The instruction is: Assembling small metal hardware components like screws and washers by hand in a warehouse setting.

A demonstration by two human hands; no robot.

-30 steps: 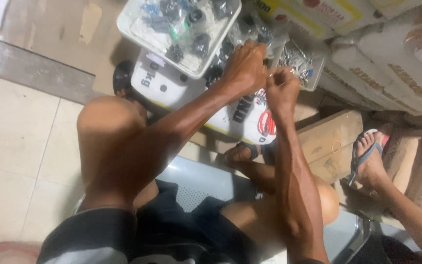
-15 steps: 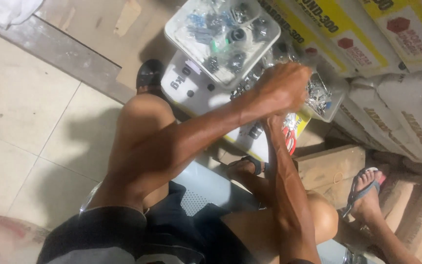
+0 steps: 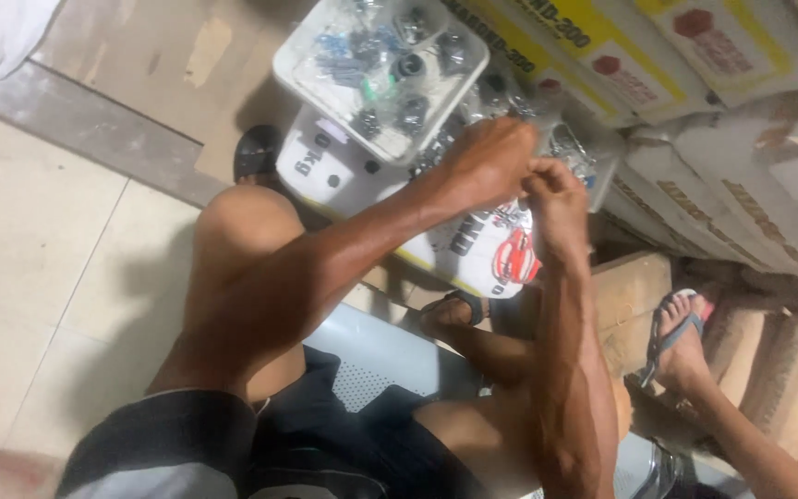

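The left hand (image 3: 487, 162) and the right hand (image 3: 556, 199) meet in the middle of the view, just above a white box (image 3: 473, 245) with a red car picture on it. Both are curled, knuckles up, with the fingertips of each pressed toward the other. Whatever they pinch between them is hidden by the fingers themselves, so I cannot tell what it is, or whether either hand truly grips something or only presses against the other.

Just beyond the left hand, to the far left, stands a clear plastic tray (image 3: 320, 79) holding many small metal parts (image 3: 399, 65), dark and silvery, some with blue tips. The tray rests tilted on top of the white box. A second clear tray (image 3: 593, 171) of similar parts lies just right of the hands, partly covered by them. The nearest loose parts sit right behind the knuckles, close to touching the left hand.

Farther right and behind are stacked yellow and white cartons (image 3: 658, 55) and pale sacks (image 3: 768, 185). Below the hands the person's bare knees frame a grey perforated seat (image 3: 371, 365), and one sandalled foot (image 3: 450, 314) tucks under the box. At the near right another person's foot (image 3: 676, 342) in a grey flip-flop rests beside a wooden block (image 3: 634, 286), well apart from the hands. The floor at the left is pale tile (image 3: 39, 277), edged by a grey strip (image 3: 94, 129).
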